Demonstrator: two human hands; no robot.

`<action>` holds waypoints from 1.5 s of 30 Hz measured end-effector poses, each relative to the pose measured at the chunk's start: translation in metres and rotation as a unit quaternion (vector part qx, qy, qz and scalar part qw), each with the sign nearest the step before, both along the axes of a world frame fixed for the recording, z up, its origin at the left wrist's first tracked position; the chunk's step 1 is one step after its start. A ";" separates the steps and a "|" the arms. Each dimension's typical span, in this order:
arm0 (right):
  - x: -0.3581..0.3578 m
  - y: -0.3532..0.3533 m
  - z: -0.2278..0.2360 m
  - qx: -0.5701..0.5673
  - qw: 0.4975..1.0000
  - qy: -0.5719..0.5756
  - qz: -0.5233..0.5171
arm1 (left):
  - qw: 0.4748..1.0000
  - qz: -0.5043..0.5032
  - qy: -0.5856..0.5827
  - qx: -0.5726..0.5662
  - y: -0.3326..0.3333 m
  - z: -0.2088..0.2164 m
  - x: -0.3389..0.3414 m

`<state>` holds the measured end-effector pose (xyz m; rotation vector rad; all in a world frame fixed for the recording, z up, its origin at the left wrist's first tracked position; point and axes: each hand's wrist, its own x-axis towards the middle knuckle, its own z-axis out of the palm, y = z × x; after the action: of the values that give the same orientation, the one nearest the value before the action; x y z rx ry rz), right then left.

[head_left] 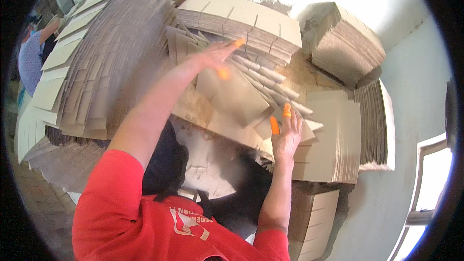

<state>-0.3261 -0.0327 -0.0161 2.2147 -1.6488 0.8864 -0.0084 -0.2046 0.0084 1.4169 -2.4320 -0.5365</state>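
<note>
My left hand [215, 58] reaches over a fanned pile of slotted cardboard sheets [258, 79], fingers apart, with orange finger covers on the thumb and a finger. Below that hand, a few flat cardboard pieces [232, 96] lie loose on the work surface. At the right end of the fan is my right hand [286, 137], thumb held away from the fingers, also wearing orange covers. Neither hand shows anything in its grip; whether the fingertips touch the sheets is hard to tell.
A neat stack of slotted cardboard [241, 12] stands behind. More stacks [345, 48] rise at the right, beside flat sheets [326, 130]. Large overlapping rows of cardboard [111, 48] fill the left. Another person [31, 60] is at the far left. A window [425, 183] is at lower right.
</note>
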 end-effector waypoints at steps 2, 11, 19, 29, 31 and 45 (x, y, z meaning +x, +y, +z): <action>-0.005 0.003 -0.001 -0.015 0.999 -0.031 -0.011 | 0.999 0.016 -0.028 -0.031 0.010 0.003 -0.003; -0.074 -0.001 -0.008 -0.197 0.940 -0.215 -0.176 | 0.975 0.043 -0.042 -0.214 0.026 -0.026 0.016; -0.141 0.008 -0.029 -0.219 0.685 -0.675 -0.164 | 0.836 0.084 0.179 -0.512 0.037 0.165 -0.046; -0.138 0.008 -0.043 -0.030 0.801 -0.542 -0.254 | 0.710 0.056 -0.256 -0.654 0.040 0.406 0.093; -0.154 0.007 -0.046 -0.029 0.828 -0.491 -0.269 | 0.706 0.124 -0.325 -0.618 0.040 0.352 0.169; -0.135 0.008 -0.030 -0.034 0.889 -0.312 -0.334 | 0.800 0.340 -0.430 -0.244 0.098 0.244 0.246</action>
<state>-0.4612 -0.0251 -0.0458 1.1720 -2.3710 1.4698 0.2380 -0.1070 0.2528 2.3785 -2.0063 1.0339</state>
